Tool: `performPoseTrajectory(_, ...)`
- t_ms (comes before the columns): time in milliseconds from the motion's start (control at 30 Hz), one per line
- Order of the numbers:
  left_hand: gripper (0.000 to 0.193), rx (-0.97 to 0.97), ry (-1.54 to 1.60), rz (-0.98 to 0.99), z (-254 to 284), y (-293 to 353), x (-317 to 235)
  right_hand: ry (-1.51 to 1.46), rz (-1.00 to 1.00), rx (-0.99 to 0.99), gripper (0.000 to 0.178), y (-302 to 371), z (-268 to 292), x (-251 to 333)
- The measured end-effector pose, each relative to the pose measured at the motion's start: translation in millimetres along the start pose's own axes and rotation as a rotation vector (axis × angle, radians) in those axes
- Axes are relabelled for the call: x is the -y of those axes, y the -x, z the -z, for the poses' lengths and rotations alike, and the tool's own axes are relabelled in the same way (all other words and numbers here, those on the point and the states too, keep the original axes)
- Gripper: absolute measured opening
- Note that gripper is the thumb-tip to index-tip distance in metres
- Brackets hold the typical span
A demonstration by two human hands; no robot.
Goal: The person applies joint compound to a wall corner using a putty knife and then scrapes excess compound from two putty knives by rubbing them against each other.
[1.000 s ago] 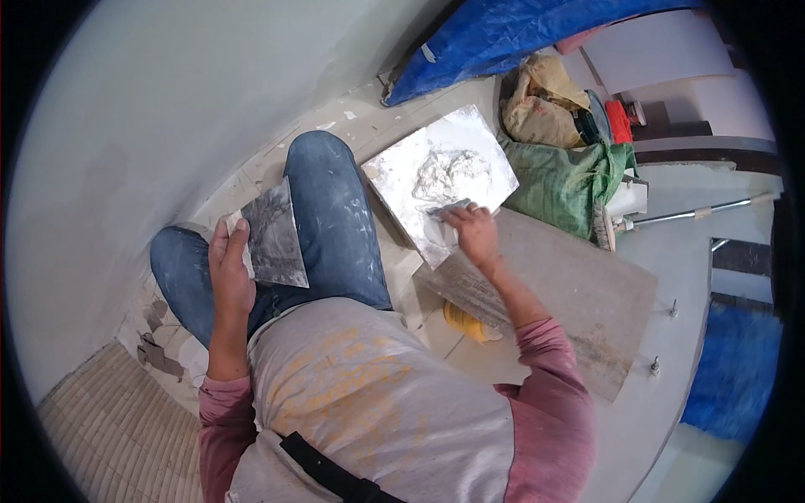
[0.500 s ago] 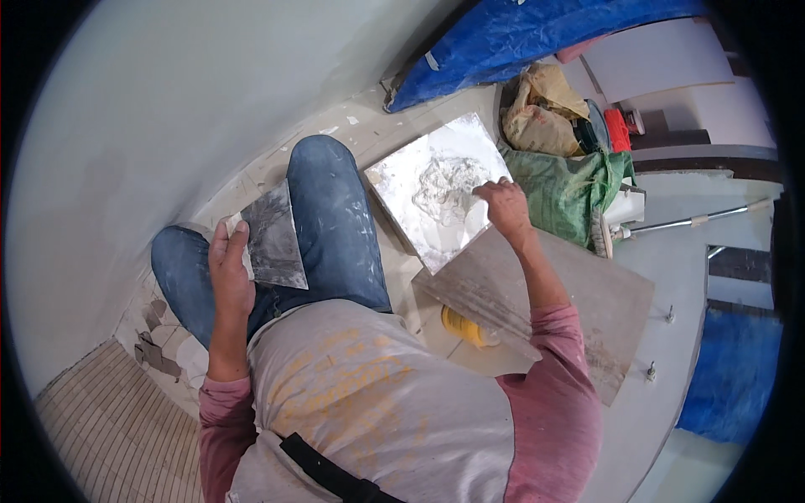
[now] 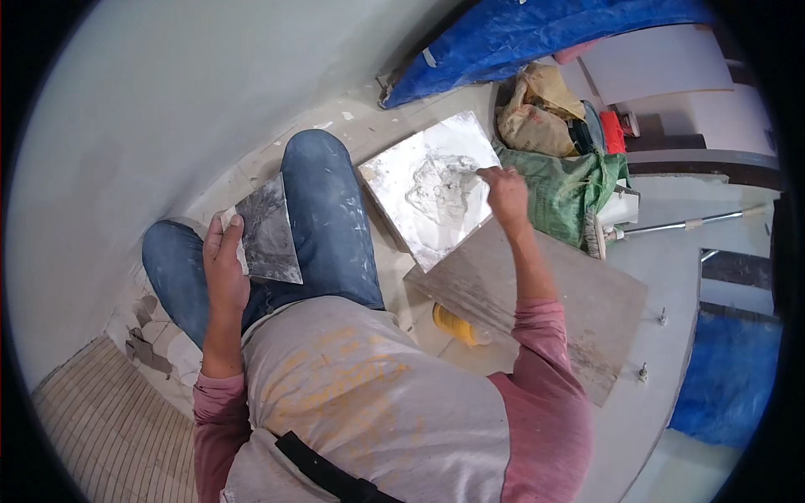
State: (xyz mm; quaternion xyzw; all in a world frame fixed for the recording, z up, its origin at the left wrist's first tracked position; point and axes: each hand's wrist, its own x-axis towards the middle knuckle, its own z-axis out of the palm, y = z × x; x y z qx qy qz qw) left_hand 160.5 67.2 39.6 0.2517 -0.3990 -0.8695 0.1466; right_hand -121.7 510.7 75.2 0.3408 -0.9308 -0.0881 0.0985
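My left hand [image 3: 225,256] grips the pale back edge of a wide putty blade [image 3: 272,235], thumb on top. The blade's dark, smeared metal face is held over my lap, between my knees. My right hand [image 3: 507,197] is closed above the right edge of a square white board [image 3: 386,172]. On this board lies a lumpy heap of wet white plaster [image 3: 440,189]. The right fingertips are pressed together near the heap; whatever they hold, if anything, is too small or hidden to tell.
A brown tile-like panel [image 3: 579,293] lies at the right, partly over a yellow container [image 3: 457,325]. Beyond stand a green sack [image 3: 549,197], a beige bag [image 3: 537,117] and a blue sheet [image 3: 520,42]. A pale wall [image 3: 151,109] rises close on my left.
The view has shifted slightly. My right hand has turned a little at the board's edge, fingers still together. My left hand keeps the putty blade in much the same place.
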Motion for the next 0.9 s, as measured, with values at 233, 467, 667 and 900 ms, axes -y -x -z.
performPoseTrajectory(233, 0.031, 0.011, 0.015, 0.005, 0.4, 0.1, 2.8, -0.021, 0.074, 0.283, 0.038, -0.6, -10.9, -26.9)
performPoseTrajectory(467, 0.029, -0.01, 0.003, 0.014, -5.6, 0.3, 4.9, -0.086, 0.095, 0.103, 0.035, 14.2, -52.6, 5.0)
performPoseTrajectory(667, 0.027, 0.027, -0.025, -0.017, 1.5, 0.7, 2.5, -0.126, -0.001, 0.134, 0.034, -19.8, 4.3, 13.3)
performPoseTrajectory(900, 0.036, 0.013, -0.009, 0.022, -1.2, 1.2, 4.4, 0.005, 0.211, 0.371, 0.041, -15.0, -17.9, 45.0)
